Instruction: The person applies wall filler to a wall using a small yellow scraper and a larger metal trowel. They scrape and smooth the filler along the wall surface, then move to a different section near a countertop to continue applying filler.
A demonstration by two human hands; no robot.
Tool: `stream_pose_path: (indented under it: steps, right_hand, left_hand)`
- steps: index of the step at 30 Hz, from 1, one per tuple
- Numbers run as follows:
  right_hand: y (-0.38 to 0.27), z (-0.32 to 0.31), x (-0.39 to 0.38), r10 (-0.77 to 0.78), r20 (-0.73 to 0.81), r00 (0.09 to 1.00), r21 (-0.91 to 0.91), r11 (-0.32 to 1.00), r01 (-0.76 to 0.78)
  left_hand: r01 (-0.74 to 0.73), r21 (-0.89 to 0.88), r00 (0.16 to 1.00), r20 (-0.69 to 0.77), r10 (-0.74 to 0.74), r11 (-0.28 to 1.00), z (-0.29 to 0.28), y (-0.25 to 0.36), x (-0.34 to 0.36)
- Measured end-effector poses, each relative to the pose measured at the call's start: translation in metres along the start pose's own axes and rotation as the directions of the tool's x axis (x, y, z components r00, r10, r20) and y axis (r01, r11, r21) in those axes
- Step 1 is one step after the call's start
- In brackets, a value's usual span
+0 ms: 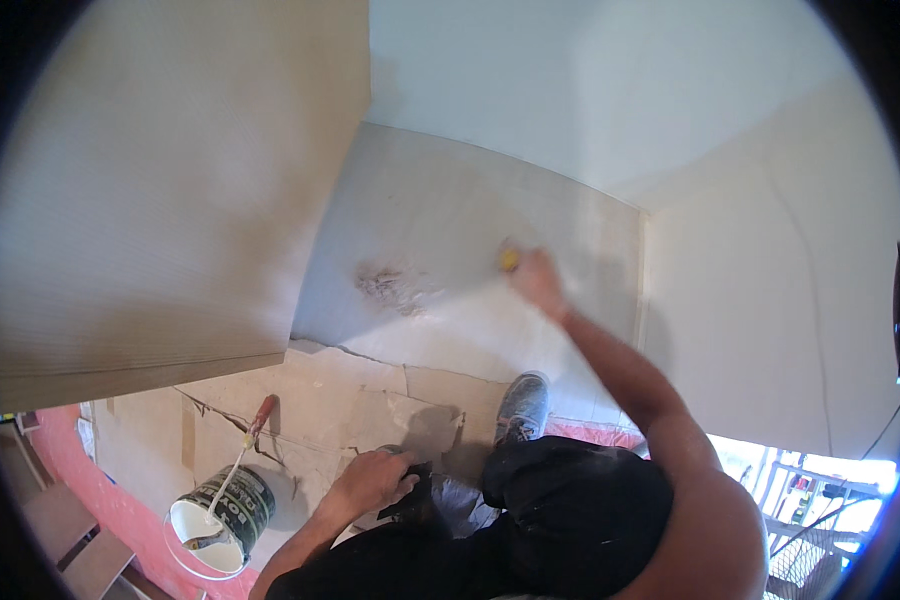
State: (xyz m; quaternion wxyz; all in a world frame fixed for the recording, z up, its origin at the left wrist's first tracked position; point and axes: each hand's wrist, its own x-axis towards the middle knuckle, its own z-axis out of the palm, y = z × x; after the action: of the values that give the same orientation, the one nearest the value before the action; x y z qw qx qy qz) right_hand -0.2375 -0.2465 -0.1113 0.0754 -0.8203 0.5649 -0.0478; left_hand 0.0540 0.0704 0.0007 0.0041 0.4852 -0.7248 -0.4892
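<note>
My right hand (537, 280) reaches out over the pale board (450, 200) in the recess. It is closed round a small tool with a yellow end (510, 260), blurred, so its kind does not show. To the left of that hand, a rough brown patch of scraps or crumbs (395, 287) marks the board. My left hand (375, 482) rests by my bent left knee, its fingers loosely bent and apart, with no held thing visible. My shoe (523, 407) stands at the board's near edge.
A bucket (240, 500) with a white inside and a wire handle stands at the lower left. A red-handled tool (261, 420) leans out of it. Wooden panels (170, 180) and pale walls (740, 250) enclose the recess. Brown cardboard (320, 400) covers the floor nearby.
</note>
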Motion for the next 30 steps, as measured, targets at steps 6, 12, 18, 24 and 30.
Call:
stream_pose_path:
  steps: [6,12,18,24,30]
  right_hand:
    - [-0.099,-0.049,0.002,-0.078,0.063,0.995,0.453,0.891,0.041]
    - [-0.025,-0.011,0.124,0.087,-0.235,0.968,0.387,0.922,0.011]
    - [-0.143,0.049,0.055,-0.366,-0.129,0.922,0.559,0.741,0.372]
    - [-0.168,-0.018,0.098,-0.284,0.113,0.952,0.503,0.842,0.192]
    - [-0.129,0.039,0.159,-0.095,-0.076,0.993,0.726,0.677,0.12]
  left_hand:
    - [0.021,0.006,1.0,-0.011,-0.021,1.0,0.003,-0.003,0.002]
    - [0.02,-0.026,1.0,-0.005,-0.02,0.999,0.001,-0.001,0.0]
    - [0.052,-0.032,0.998,-0.043,-0.053,0.998,0.0,-0.006,-0.004]
    - [0.135,-0.095,0.989,-0.041,-0.139,0.986,-0.002,-0.002,-0.022]
    - [0.017,-0.092,0.987,-0.158,-0.031,0.996,-0.003,-0.004,0.003]
